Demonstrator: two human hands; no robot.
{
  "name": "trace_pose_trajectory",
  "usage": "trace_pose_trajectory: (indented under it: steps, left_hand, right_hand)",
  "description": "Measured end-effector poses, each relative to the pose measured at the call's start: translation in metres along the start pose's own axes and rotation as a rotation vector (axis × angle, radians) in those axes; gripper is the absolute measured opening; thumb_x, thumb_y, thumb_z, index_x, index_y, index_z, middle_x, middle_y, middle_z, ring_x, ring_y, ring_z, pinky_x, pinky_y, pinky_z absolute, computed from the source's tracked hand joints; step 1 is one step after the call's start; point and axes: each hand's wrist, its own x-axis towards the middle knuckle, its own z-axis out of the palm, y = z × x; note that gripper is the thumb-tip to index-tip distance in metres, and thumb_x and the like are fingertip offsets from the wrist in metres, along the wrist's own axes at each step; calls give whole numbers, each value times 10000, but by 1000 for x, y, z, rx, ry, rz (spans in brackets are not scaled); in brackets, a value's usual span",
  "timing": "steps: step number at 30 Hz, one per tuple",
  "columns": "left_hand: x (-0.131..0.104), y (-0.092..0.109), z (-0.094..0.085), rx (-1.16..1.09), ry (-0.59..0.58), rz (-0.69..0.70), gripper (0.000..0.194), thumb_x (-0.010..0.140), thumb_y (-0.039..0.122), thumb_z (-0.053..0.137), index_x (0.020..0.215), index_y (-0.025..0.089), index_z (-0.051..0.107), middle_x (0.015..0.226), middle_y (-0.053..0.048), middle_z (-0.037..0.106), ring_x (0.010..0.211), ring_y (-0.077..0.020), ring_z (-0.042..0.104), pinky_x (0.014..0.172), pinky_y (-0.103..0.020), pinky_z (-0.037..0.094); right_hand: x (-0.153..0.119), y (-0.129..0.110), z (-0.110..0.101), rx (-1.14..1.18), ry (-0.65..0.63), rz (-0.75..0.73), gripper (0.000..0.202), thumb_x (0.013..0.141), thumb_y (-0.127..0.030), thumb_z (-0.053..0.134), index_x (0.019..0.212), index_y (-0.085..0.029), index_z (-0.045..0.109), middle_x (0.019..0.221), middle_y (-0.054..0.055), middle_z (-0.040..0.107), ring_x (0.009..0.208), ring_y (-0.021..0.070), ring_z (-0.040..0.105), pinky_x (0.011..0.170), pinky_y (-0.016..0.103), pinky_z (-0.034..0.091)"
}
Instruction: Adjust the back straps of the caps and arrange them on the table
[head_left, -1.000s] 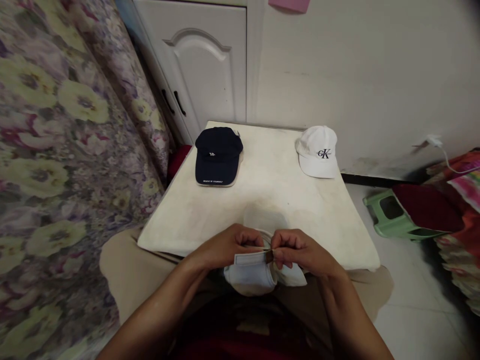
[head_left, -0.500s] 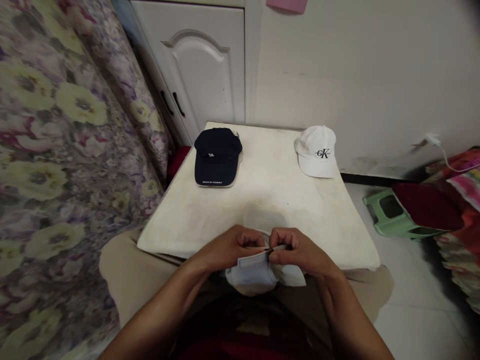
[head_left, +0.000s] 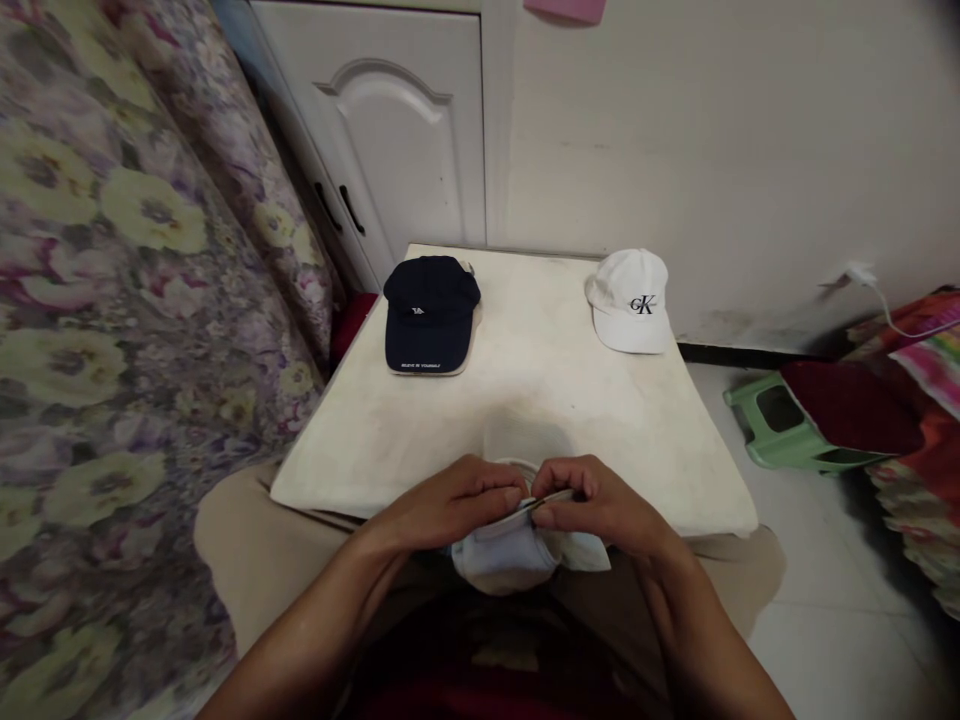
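Left hand (head_left: 457, 500) now flatter on the pale cap (head_left: 504, 568), its fingers, like the right hand's (head_left: 600, 508), pinched on the band (head_left: 506, 526).

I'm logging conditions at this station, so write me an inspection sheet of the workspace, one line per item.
Surface: cream tabletop, faintly marked; navy cap at back left, white cap at back right, apart.
Work in hand: pale cap at the near edge, partly hidden by fingers.
Clutter: colourful cloth at far right, off the tabletop.
Hands: left hand and right hand both grip the pale cap's band.
Cables: white cable at the right wall.
Surroundings: floral curtain, white cabinet, green stool.
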Motion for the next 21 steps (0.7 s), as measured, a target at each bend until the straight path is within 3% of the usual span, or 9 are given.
trace_pose_trajectory:
  steps: [5, 10, 15, 18, 21]
  left_hand:
    - [-1, 1, 1, -36, 34, 21, 354, 997, 366, 447, 729, 177, 579, 696, 13, 491, 650, -131, 433, 608, -278, 330]
    - [2, 2, 6, -97, 58, -28, 330, 959, 416, 519, 740, 175, 575, 666, 30, 468, 618, -117, 407, 564, -266, 292]
    - [6, -1, 6, -279, 67, -137, 326, 790, 442, 736, 745, 155, 589, 614, 57, 474, 568, -89, 378, 532, -229, 256]
    - [3, -2, 1, -266, 83, -161, 315, 781, 440, 741, 777, 144, 634, 620, 47, 509, 572, -92, 397, 533, -224, 261]
    - [0, -1, -4, -252, 91, -161, 316, 784, 445, 733, 779, 143, 639, 649, 37, 536, 590, -95, 409, 543, -223, 266]
  right_hand:
    - [-4, -2, 4, -69, 35, -34, 174, 787, -296, 745, 809, -172, 625, 688, -45, 527, 615, 99, 436, 583, 229, 327]
    - [-2, 0, 3, -127, 65, -59, 147, 810, -268, 728, 805, -172, 617, 697, -44, 521, 634, 101, 434, 578, 224, 324]
    - [-3, 2, -3, -50, -18, -93, 204, 803, -322, 767, 884, -182, 643, 798, -25, 571, 699, 116, 491, 624, 231, 369]
    - [-9, 7, -9, -5, -56, -82, 305, 772, -337, 805, 1003, -192, 667, 879, -8, 610, 769, 136, 538, 670, 241, 397]
    - [-15, 15, -13, 22, -46, -57, 234, 833, -343, 758, 977, -168, 697, 857, 9, 656, 759, 135, 568, 680, 243, 403]
